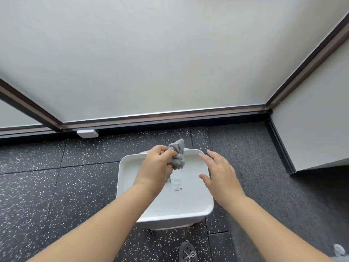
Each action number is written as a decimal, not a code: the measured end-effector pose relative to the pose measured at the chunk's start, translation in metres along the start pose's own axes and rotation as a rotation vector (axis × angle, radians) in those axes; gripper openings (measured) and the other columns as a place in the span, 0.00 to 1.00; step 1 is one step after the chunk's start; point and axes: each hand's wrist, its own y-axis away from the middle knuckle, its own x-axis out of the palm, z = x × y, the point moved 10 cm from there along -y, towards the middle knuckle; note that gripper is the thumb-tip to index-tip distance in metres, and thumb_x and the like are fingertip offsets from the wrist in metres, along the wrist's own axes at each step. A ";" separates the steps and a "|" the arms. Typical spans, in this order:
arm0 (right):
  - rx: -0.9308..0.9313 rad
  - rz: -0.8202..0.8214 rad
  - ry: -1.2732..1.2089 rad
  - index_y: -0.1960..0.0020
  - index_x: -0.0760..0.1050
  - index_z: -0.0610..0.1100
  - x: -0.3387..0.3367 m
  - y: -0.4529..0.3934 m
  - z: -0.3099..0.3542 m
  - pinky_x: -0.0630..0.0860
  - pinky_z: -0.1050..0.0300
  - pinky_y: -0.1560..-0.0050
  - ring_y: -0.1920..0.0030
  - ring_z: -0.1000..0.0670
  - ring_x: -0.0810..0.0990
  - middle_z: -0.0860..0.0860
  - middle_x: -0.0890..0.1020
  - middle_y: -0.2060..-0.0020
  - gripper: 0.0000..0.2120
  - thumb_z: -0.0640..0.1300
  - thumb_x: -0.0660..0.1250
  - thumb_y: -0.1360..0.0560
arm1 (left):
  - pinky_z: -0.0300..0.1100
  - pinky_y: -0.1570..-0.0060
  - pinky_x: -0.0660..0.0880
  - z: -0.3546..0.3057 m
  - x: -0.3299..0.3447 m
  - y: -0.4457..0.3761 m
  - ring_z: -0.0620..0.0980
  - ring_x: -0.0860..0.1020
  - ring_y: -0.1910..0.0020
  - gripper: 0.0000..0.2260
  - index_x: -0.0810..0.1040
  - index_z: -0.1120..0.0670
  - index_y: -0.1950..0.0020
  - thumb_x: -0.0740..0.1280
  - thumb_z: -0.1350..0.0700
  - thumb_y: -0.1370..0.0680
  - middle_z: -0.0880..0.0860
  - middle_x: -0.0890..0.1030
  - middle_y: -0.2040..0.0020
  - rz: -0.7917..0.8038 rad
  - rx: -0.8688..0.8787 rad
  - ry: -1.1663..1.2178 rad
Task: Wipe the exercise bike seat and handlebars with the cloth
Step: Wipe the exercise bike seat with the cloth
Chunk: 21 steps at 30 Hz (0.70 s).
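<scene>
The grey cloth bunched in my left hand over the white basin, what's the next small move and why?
Probably bring the open right hand across to the grey cloth and wring it over the white basin. The left hand grips it bunched above the basin, the right hand is empty beside it, and no exercise bike is in view yet.

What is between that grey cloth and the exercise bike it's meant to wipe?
That can't be judged: no exercise bike shows in this view. The left hand holds the bunched grey cloth above a white basin on the speckled floor; the right hand hovers open beside it.
</scene>
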 end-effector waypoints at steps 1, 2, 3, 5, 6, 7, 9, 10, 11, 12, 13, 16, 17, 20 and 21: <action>-0.006 -0.039 -0.036 0.26 0.58 0.54 -0.023 0.003 0.007 0.56 0.49 0.27 0.25 0.50 0.57 0.53 0.60 0.25 0.29 0.49 0.64 0.23 | 0.35 0.50 0.68 -0.016 -0.018 -0.001 0.50 0.72 0.44 0.17 0.79 0.51 0.43 0.67 0.65 0.30 0.52 0.75 0.42 -0.015 0.021 0.011; -0.016 -0.074 -0.065 0.26 0.59 0.54 -0.046 0.007 0.015 0.57 0.50 0.28 0.26 0.52 0.58 0.54 0.62 0.26 0.28 0.48 0.64 0.23 | 0.33 0.50 0.67 -0.033 -0.036 -0.002 0.49 0.73 0.46 0.16 0.80 0.52 0.43 0.67 0.64 0.29 0.52 0.75 0.42 -0.033 0.043 0.019; -0.026 -0.106 -0.081 0.26 0.59 0.54 -0.068 0.011 0.022 0.57 0.51 0.28 0.26 0.52 0.58 0.55 0.63 0.27 0.28 0.47 0.64 0.23 | 0.32 0.52 0.67 -0.050 -0.054 -0.002 0.48 0.73 0.48 0.16 0.80 0.52 0.43 0.68 0.64 0.29 0.51 0.76 0.42 -0.050 0.068 0.024; -0.037 -0.153 -0.089 0.26 0.59 0.54 -0.109 0.021 0.034 0.58 0.52 0.28 0.27 0.53 0.59 0.56 0.63 0.27 0.28 0.48 0.63 0.23 | 0.31 0.53 0.67 -0.080 -0.087 -0.002 0.46 0.74 0.48 0.15 0.80 0.52 0.43 0.68 0.63 0.28 0.51 0.76 0.42 -0.079 0.111 0.025; -0.038 -0.174 -0.094 0.26 0.59 0.55 -0.128 0.026 0.038 0.59 0.52 0.27 0.27 0.53 0.59 0.56 0.63 0.27 0.28 0.48 0.63 0.23 | 0.31 0.52 0.67 -0.094 -0.102 -0.001 0.46 0.74 0.47 0.15 0.80 0.52 0.43 0.68 0.62 0.28 0.50 0.76 0.42 -0.084 0.125 0.026; -0.037 -0.198 -0.098 0.26 0.58 0.55 -0.147 0.033 0.042 0.59 0.52 0.27 0.27 0.53 0.59 0.56 0.63 0.27 0.28 0.48 0.63 0.23 | 0.31 0.51 0.66 -0.107 -0.116 -0.001 0.46 0.74 0.46 0.14 0.80 0.51 0.43 0.68 0.62 0.28 0.50 0.76 0.42 -0.087 0.138 0.026; -0.023 -0.246 -0.093 0.26 0.58 0.55 -0.184 0.050 0.047 0.59 0.52 0.27 0.27 0.53 0.59 0.56 0.63 0.27 0.28 0.48 0.63 0.23 | 0.33 0.47 0.66 -0.131 -0.143 0.001 0.48 0.74 0.44 0.14 0.80 0.50 0.42 0.68 0.60 0.27 0.49 0.77 0.42 -0.086 0.168 0.015; -0.013 -0.269 -0.084 0.26 0.58 0.54 -0.200 0.060 0.048 0.60 0.52 0.27 0.27 0.52 0.60 0.56 0.63 0.27 0.28 0.48 0.63 0.23 | 0.33 0.47 0.66 -0.142 -0.154 0.003 0.49 0.74 0.43 0.15 0.80 0.50 0.42 0.68 0.60 0.27 0.49 0.77 0.42 -0.088 0.190 0.004; 0.002 -0.292 -0.072 0.26 0.59 0.54 -0.214 0.071 0.048 0.60 0.52 0.28 0.27 0.52 0.60 0.55 0.64 0.27 0.28 0.48 0.64 0.23 | 0.34 0.46 0.66 -0.153 -0.164 0.004 0.51 0.75 0.43 0.15 0.80 0.50 0.42 0.68 0.61 0.28 0.50 0.77 0.43 -0.088 0.216 -0.007; 0.024 -0.316 -0.065 0.26 0.59 0.54 -0.226 0.082 0.047 0.60 0.52 0.28 0.28 0.51 0.61 0.55 0.64 0.28 0.28 0.49 0.64 0.23 | 0.35 0.46 0.67 -0.164 -0.173 0.006 0.52 0.76 0.44 0.15 0.80 0.51 0.42 0.69 0.61 0.28 0.51 0.78 0.43 -0.090 0.246 -0.019; 0.047 -0.345 -0.060 0.26 0.60 0.54 -0.237 0.094 0.046 0.61 0.52 0.28 0.28 0.51 0.62 0.55 0.65 0.28 0.28 0.49 0.64 0.24 | 0.36 0.47 0.68 -0.174 -0.181 0.009 0.53 0.76 0.45 0.15 0.80 0.51 0.42 0.69 0.61 0.28 0.52 0.78 0.43 -0.091 0.277 -0.027; 0.127 -0.426 -0.051 0.26 0.59 0.54 -0.259 0.138 0.043 0.62 0.51 0.29 0.29 0.51 0.63 0.55 0.65 0.29 0.28 0.49 0.64 0.23 | 0.35 0.48 0.66 -0.202 -0.195 0.018 0.54 0.77 0.45 0.16 0.80 0.52 0.42 0.69 0.61 0.29 0.53 0.77 0.42 -0.074 0.373 -0.047; 0.163 -0.442 -0.051 0.26 0.59 0.54 -0.261 0.155 0.042 0.62 0.51 0.29 0.28 0.51 0.62 0.55 0.65 0.28 0.28 0.49 0.63 0.23 | 0.35 0.48 0.65 -0.211 -0.197 0.023 0.55 0.76 0.45 0.16 0.80 0.52 0.42 0.69 0.62 0.29 0.54 0.77 0.42 -0.063 0.409 -0.048; 0.279 -0.494 -0.061 0.25 0.57 0.55 -0.260 0.209 0.032 0.60 0.51 0.29 0.28 0.51 0.61 0.55 0.63 0.27 0.28 0.51 0.62 0.23 | 0.34 0.49 0.64 -0.240 -0.189 0.045 0.55 0.76 0.45 0.16 0.80 0.52 0.42 0.69 0.62 0.30 0.54 0.77 0.43 -0.006 0.521 -0.033; 0.317 -0.516 -0.070 0.25 0.58 0.55 -0.258 0.227 0.028 0.60 0.51 0.29 0.28 0.50 0.62 0.55 0.63 0.27 0.28 0.52 0.62 0.23 | 0.34 0.50 0.63 -0.250 -0.182 0.054 0.55 0.76 0.45 0.17 0.80 0.52 0.42 0.69 0.61 0.30 0.54 0.77 0.43 0.021 0.557 -0.026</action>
